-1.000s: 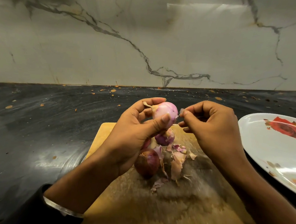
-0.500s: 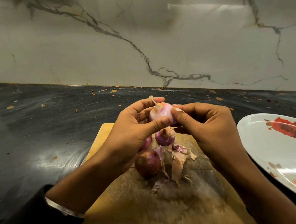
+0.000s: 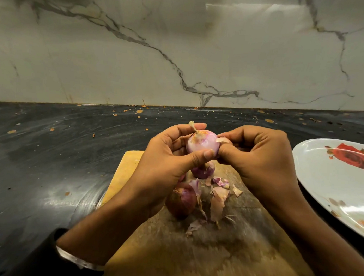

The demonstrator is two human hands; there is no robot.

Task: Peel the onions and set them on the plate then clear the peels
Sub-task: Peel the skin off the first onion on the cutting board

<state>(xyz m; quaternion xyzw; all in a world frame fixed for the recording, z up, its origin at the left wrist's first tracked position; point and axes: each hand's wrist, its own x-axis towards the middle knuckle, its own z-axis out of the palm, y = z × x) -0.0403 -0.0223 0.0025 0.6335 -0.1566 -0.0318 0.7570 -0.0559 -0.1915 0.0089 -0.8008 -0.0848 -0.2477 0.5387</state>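
Observation:
My left hand (image 3: 166, 158) grips a small pale pink onion (image 3: 201, 141) above the wooden cutting board (image 3: 190, 252), its dry stem pointing up left. My right hand (image 3: 255, 158) pinches a flap of skin on the onion's right side. Below them on the board lie a partly peeled pink onion (image 3: 203, 171) and a dark red unpeeled onion (image 3: 182, 200). Loose peels (image 3: 218, 196) lie scattered beside those two. The white plate (image 3: 325, 169) with a red rose print sits to the right, holding no onions in its visible part.
The board lies on a black countertop (image 3: 46, 160) speckled with orange crumbs. A white marble backsplash (image 3: 182, 51) rises behind it. The plate runs off the right edge of the view.
My right hand, apart from the onion a second ago, closed in and pinches skin at its right side. My left hand has turned the onion so its stem points more upward.

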